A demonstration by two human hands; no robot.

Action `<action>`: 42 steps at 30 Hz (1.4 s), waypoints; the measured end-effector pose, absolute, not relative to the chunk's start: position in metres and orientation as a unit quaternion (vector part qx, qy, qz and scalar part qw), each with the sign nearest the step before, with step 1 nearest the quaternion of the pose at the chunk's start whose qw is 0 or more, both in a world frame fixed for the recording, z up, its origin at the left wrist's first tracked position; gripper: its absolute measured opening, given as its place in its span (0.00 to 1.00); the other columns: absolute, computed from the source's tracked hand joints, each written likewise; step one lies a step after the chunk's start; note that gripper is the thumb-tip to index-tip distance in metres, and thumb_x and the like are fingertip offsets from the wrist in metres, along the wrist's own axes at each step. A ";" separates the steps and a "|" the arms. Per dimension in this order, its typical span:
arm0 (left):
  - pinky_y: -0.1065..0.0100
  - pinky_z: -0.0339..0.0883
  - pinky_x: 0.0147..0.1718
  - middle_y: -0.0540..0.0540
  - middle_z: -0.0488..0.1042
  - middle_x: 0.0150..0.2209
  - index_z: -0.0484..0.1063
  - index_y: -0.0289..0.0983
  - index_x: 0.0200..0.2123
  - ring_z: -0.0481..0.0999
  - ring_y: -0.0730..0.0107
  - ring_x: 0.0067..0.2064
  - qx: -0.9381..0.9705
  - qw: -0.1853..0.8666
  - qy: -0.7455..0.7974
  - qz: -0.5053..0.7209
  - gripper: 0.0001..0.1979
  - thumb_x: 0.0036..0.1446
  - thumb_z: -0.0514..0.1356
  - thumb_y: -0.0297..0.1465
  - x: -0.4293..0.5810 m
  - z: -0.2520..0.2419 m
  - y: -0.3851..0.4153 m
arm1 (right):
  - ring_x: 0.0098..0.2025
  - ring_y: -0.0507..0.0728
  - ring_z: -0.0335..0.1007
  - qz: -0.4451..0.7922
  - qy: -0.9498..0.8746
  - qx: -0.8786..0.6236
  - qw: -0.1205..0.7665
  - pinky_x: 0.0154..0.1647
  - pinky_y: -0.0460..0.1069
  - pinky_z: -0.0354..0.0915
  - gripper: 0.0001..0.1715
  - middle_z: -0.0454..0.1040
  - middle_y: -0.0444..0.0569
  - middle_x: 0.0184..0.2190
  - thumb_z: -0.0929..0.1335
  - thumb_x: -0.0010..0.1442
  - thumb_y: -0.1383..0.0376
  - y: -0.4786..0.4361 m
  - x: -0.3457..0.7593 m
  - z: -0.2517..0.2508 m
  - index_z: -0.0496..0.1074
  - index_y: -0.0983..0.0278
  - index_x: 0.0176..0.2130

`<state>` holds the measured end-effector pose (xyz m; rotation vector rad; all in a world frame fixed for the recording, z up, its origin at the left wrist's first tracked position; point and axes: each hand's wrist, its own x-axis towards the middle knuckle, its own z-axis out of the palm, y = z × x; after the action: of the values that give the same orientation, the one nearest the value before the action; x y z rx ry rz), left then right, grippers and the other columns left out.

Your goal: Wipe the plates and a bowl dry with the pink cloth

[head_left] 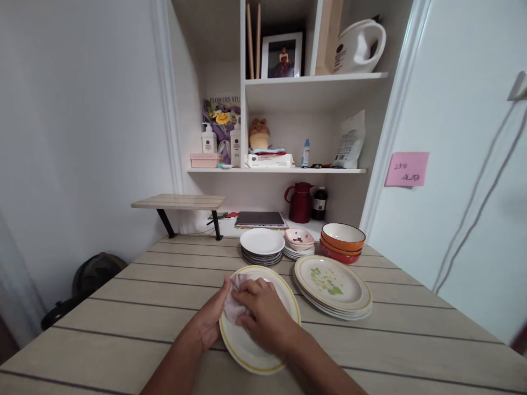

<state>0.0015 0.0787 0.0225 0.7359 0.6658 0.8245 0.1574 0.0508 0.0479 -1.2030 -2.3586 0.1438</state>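
Note:
A cream plate with a yellow rim [284, 296] is tilted up off the wooden table [123, 318] in front of me. My left hand [212, 321] grips its left edge, thumb on the rim. My right hand [265, 312] presses a crumpled white cloth [236, 302] against the plate's face, fingers closed over the cloth.
Right of the plate lies a stack of flower-patterned plates [333, 285]. Behind stand a stack of white plates [262, 246], a small patterned bowl on saucers [299, 241] and stacked orange bowls [342, 241]. Shelves with a red jug [300, 202] fill the wall behind.

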 end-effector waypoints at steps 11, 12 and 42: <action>0.57 0.64 0.55 0.32 0.76 0.51 0.64 0.28 0.60 0.76 0.50 0.53 0.322 0.860 0.229 0.324 0.38 0.61 0.48 0.53 -0.003 0.024 0.082 | 0.43 0.55 0.71 0.260 -0.884 -0.369 0.121 0.41 0.45 0.61 0.21 0.75 0.42 0.42 0.74 0.52 0.61 0.039 0.211 0.056 0.78 0.49 0.47; 0.57 0.63 0.55 0.32 0.76 0.52 0.63 0.28 0.61 0.75 0.50 0.54 0.324 0.859 0.227 0.325 0.38 0.61 0.48 0.53 -0.003 0.025 0.081 | 0.43 0.55 0.71 0.262 -0.874 -0.391 0.121 0.41 0.45 0.61 0.20 0.75 0.42 0.42 0.74 0.51 0.62 0.039 0.216 0.057 0.79 0.49 0.45; 0.57 0.70 0.49 0.34 0.81 0.43 0.68 0.30 0.57 0.81 0.53 0.44 0.313 0.808 0.290 0.406 0.30 0.60 0.57 0.46 0.002 0.019 0.082 | 0.52 0.60 0.60 0.003 -0.850 -0.456 0.264 0.52 0.55 0.52 0.26 0.70 0.44 0.55 0.68 0.61 0.60 0.064 0.156 0.050 0.66 0.49 0.58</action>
<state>0.0015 0.0821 0.0192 0.6703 0.6205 0.8688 0.1562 0.0643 0.0497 -1.2331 -2.2972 0.0090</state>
